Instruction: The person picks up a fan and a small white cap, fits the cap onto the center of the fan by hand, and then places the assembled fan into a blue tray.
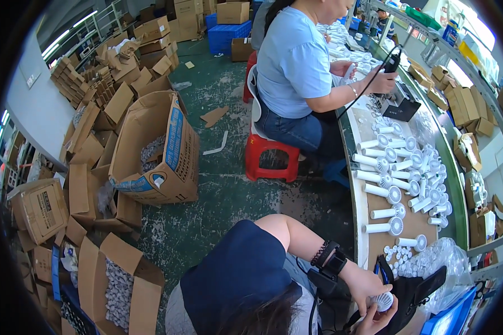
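A white ribbed fan head point(383, 302) is held between both hands at the bench's near end; any handle on it is hidden. My left hand point(364, 286), with a dark watch on its wrist, has its fingers closed on the upper side. From below, my right hand point(378, 322) grips the same piece with thumb and fingers. Beside them lie a dark pliers-like tool point(383, 269), small white round parts point(398, 255) and a clear plastic bag point(439, 259) of white parts. Finished-looking white handheld fans point(381, 226) lie in rows and a heap farther up the bench.
A co-worker point(296, 61) on a red stool point(271, 159) holds a black corded power screwdriver point(393, 60) and a white part. Open cartons point(179, 148) crowd the floor at left, one box point(145, 296) with grey-white parts. A blue-framed screen point(450, 315) stands at the lower right.
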Demonstrator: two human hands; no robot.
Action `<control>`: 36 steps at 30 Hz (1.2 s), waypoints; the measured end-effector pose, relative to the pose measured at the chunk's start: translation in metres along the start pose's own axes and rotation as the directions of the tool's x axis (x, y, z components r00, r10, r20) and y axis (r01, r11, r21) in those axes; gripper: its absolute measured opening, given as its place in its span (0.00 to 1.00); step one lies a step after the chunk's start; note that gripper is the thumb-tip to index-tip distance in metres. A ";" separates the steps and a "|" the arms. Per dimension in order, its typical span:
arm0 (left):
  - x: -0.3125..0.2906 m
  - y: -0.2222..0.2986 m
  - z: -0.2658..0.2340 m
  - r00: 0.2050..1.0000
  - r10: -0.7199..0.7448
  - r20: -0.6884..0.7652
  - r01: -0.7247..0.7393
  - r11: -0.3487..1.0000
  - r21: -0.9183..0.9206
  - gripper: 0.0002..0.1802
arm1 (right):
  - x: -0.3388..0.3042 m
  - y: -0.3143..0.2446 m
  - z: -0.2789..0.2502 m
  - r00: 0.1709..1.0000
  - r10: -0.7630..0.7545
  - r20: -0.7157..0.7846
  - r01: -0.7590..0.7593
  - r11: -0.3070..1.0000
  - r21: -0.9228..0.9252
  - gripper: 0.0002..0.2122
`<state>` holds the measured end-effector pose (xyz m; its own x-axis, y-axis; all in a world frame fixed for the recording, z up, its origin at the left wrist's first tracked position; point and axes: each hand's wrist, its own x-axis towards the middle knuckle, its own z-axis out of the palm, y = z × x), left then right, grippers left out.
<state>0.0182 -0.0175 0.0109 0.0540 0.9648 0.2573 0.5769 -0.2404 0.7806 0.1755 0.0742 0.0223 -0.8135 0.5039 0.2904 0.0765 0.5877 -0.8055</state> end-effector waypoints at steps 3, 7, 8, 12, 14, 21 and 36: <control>-0.003 0.002 0.002 1.000 -0.017 -0.026 0.016 1.000 -0.015 0.47 | 0.000 0.002 0.001 0.999 0.018 0.027 -0.020 0.997 0.078 0.21; -0.006 0.011 0.002 0.998 -0.067 0.016 0.068 0.996 -0.055 0.44 | -0.007 0.016 0.000 0.994 0.098 0.044 -0.105 0.970 0.220 0.23; -0.006 0.013 0.001 0.995 -0.088 0.047 0.091 0.993 -0.073 0.43 | -0.010 0.020 -0.001 0.990 0.136 0.046 -0.143 0.952 0.271 0.24; 0.000 -0.003 0.002 1.000 0.011 -0.001 -0.010 0.937 -0.349 0.41 | 0.005 0.017 0.002 0.996 0.090 0.022 -0.093 0.951 0.294 0.24; 0.001 -0.015 0.003 1.000 -0.030 0.007 0.029 0.840 -0.542 0.35 | 0.017 0.007 0.005 0.996 0.086 -0.004 -0.083 0.965 0.248 0.25; 0.014 0.010 -0.029 0.942 -0.175 0.287 0.335 0.550 -0.765 0.30 | 0.026 -0.005 0.003 0.996 0.005 -0.094 0.023 0.954 0.299 0.30; 0.014 -0.001 -0.005 0.971 -0.196 0.140 0.231 0.591 -0.773 0.26 | 0.018 0.001 0.010 0.970 -0.077 -0.232 0.145 0.946 0.291 0.30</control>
<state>0.0138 -0.0044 0.0165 0.0534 0.9984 0.0172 -0.2762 -0.0017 0.9611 0.1555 0.0779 0.0213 -0.6612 0.5899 0.4635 -0.2130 0.4448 -0.8699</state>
